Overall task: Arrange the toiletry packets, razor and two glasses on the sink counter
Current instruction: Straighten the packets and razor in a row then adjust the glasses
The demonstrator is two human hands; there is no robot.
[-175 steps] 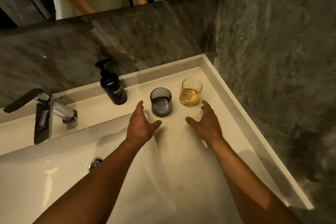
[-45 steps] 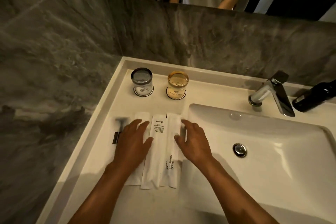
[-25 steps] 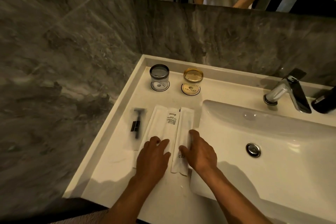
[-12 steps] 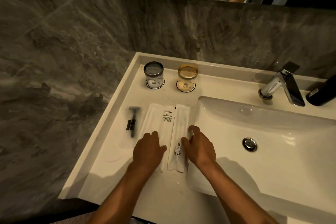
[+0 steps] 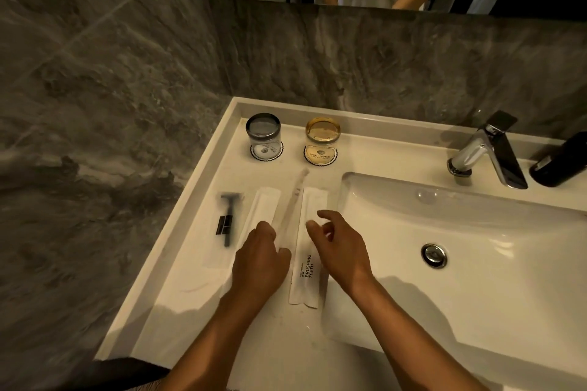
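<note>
Fingers of our left hand pinch the blurred middle packet, tilted, its long axis running toward the amber glass. Right hand, open and empty, hovers over the toothbrush packet nearer the basin.

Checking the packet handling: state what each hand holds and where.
Left hand lifts a blurred middle packet by its near end. Right hand hovers open, holding nothing.
</note>
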